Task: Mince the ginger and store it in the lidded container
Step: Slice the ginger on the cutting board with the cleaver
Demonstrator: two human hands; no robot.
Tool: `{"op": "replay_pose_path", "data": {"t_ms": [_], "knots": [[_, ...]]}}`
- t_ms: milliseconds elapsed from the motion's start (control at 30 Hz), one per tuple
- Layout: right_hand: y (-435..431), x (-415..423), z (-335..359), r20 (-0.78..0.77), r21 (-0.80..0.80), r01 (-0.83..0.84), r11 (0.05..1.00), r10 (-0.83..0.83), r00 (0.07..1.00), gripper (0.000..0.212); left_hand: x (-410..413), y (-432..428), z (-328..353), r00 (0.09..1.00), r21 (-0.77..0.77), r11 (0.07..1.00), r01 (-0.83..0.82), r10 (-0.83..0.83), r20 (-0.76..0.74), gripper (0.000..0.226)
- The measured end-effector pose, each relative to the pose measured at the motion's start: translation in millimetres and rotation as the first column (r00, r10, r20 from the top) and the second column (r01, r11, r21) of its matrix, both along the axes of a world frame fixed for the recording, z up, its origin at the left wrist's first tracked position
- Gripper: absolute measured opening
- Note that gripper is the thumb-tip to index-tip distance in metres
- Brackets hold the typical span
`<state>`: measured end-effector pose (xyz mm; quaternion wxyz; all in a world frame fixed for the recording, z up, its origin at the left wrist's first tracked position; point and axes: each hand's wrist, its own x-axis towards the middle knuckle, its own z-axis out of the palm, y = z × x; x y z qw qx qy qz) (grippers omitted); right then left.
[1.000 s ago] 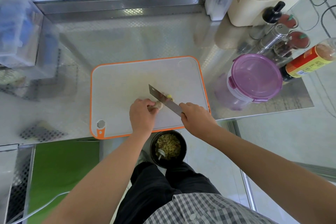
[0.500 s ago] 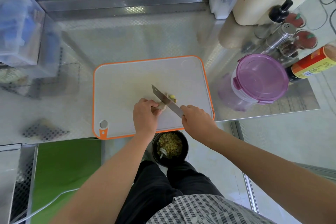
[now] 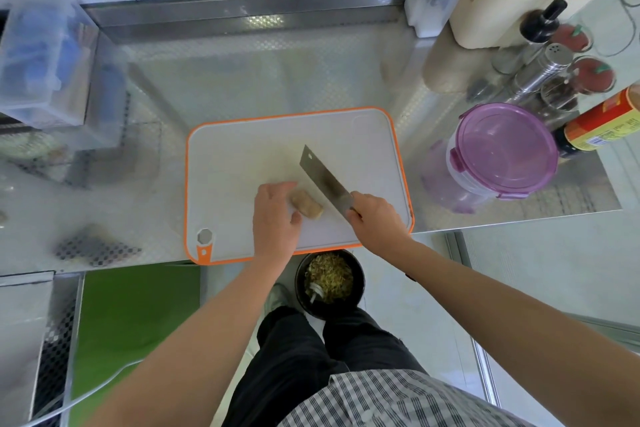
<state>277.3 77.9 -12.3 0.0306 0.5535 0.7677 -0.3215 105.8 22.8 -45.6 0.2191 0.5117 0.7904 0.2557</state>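
So the ginger chunk (image 3: pixel 306 207) is pinched down on the cutting board (image 3: pixel 242 149) by the left hand (image 3: pixel 277 218), the cleaver (image 3: pixel 323 182) is gripped tight by the right hand (image 3: pixel 375 218), and the lidded container (image 3: pixel 504 152) is parked closed beside the board.

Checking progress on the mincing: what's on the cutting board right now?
One unminced ginger piece, held by the left hand, and the knife beside it, gripped by the right hand. No minced bits show; anything under the hands is hidden.
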Motion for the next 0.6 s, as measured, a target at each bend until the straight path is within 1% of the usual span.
{"op": "replay_pose_path", "data": {"t_ms": [33,100,133,200,333,433,600], "knots": [[-1.4,1.8,0.6,-0.002,-0.003,-0.010,1.000,0.010,1.000,0.014,2.2,-1.2,-1.0,0.995,-0.024,0.996,-0.084,0.085,0.060,0.043],[-5.7,4.0,1.6,-0.008,-0.008,-0.031,0.999,0.031,0.999,0.015,8.8,-1.7,-0.2,0.963,-0.125,0.970,-0.209,0.226,0.149,0.028],[-8.1,4.4,0.7,-0.008,-0.010,-0.050,0.999,0.050,0.999,0.015,12.8,-1.8,1.0,0.947,-0.182,0.954,-0.239,0.270,0.174,0.026],[-12.8,4.4,-0.7,0.008,-0.019,-0.092,0.996,0.092,0.996,0.016,19.1,-1.5,0.2,0.906,-0.241,0.928,-0.284,0.342,0.248,0.030],[-14.6,7.1,1.8,-0.006,-0.010,-0.074,0.997,0.074,0.997,0.016,24.6,3.6,-5.4,0.834,-0.264,0.908,-0.325,0.407,0.372,0.038],[-12.9,9.2,10.9,-0.021,0.015,-0.060,0.998,0.061,0.998,0.015,25.6,8.8,-4.0,0.731,-0.303,0.872,-0.384,0.487,0.478,0.037],[-11.1,13.5,21.9,0.046,0.013,-0.114,0.993,0.113,0.992,0.012,26.5,11.2,-0.6,0.682,-0.347,0.850,-0.396,0.526,0.508,0.035]]}}
